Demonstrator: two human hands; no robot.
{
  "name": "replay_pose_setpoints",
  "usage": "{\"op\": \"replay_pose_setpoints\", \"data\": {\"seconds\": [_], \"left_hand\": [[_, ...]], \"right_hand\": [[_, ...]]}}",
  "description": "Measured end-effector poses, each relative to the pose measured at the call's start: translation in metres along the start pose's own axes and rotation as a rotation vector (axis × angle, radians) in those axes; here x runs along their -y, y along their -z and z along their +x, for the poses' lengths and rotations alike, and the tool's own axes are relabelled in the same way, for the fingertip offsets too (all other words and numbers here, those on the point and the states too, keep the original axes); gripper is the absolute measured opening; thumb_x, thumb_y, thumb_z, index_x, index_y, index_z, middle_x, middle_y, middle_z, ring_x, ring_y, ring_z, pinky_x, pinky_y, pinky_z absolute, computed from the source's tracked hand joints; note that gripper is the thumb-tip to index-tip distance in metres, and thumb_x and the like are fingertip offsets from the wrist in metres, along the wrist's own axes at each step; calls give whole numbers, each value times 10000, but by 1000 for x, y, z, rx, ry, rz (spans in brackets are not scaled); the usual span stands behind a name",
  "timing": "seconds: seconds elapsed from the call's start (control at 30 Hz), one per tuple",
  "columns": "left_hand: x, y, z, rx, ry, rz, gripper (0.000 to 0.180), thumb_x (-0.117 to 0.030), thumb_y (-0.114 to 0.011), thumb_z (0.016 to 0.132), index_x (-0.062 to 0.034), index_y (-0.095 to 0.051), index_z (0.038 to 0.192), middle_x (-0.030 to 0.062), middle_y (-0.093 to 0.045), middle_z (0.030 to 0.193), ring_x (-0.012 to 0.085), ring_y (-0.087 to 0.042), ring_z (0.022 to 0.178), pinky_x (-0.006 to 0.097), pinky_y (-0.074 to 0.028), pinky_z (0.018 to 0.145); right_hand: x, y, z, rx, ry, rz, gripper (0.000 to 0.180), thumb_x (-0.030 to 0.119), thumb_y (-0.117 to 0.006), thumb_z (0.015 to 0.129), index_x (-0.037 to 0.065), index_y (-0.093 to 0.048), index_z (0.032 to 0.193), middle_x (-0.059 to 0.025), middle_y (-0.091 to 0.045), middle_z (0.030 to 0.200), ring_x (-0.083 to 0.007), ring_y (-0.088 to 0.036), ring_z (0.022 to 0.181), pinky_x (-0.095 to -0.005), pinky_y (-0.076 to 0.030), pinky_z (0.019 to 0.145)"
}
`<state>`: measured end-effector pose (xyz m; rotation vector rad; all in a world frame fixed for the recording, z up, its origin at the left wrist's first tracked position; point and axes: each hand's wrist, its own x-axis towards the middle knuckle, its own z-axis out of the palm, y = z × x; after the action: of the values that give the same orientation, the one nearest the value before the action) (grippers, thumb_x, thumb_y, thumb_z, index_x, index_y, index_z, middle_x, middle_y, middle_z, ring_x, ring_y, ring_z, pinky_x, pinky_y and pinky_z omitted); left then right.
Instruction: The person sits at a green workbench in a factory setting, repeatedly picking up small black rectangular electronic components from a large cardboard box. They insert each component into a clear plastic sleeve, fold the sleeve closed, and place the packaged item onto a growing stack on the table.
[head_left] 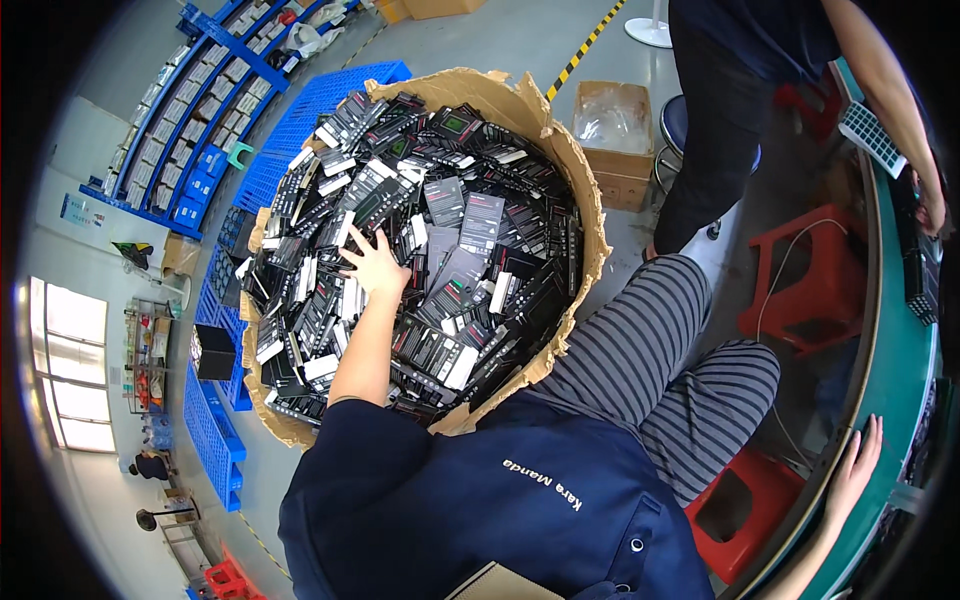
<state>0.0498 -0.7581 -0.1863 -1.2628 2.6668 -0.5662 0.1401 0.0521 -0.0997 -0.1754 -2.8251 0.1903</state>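
Observation:
My left hand (372,262) reaches into a large round cardboard bin (592,205) heaped with several small flat black and grey boxes (470,225). Its fingers are spread and rest on top of the boxes, without a clear grip on any one. My right hand (856,462) lies flat with fingers together on the curved edge of a green work table (900,375) at the lower right, holding nothing. My dark blue jacket and striped trousers fill the lower middle of the view.
The bin stands on blue plastic pallets (330,95). Under me is a red stool (755,505), and another red stool (812,280) stands by the table. Another person in dark clothes (725,110) stands at the table, next to an open carton (612,125).

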Motion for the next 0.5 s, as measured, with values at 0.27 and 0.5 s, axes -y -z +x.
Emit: {"op": "replay_pose_setpoints", "data": {"seconds": [0.27, 0.5], "left_hand": [[-1, 19, 13, 82, -79, -2, 1010, -449, -822, 703, -235, -317, 1550, 131, -51, 1650, 509, -359, 1365, 625, -482, 965], [26, 13, 6, -60, -131, -64, 899, -345, -810, 711, -209, -401, 1500, 145, -161, 1630, 479, -449, 1313, 498, -558, 909]], "right_hand": [[-1, 1, 0, 16, -4, -22, 426, 214, -444, 1051, 39, -465, 1439, -168, -398, 1530, -328, -354, 1427, -430, -257, 1182], [7, 4, -1, 16, -21, -5, 424, 213, -445, 1051, 39, -469, 1437, -167, -404, 1527, -326, -357, 1427, -434, -257, 1182]]}}
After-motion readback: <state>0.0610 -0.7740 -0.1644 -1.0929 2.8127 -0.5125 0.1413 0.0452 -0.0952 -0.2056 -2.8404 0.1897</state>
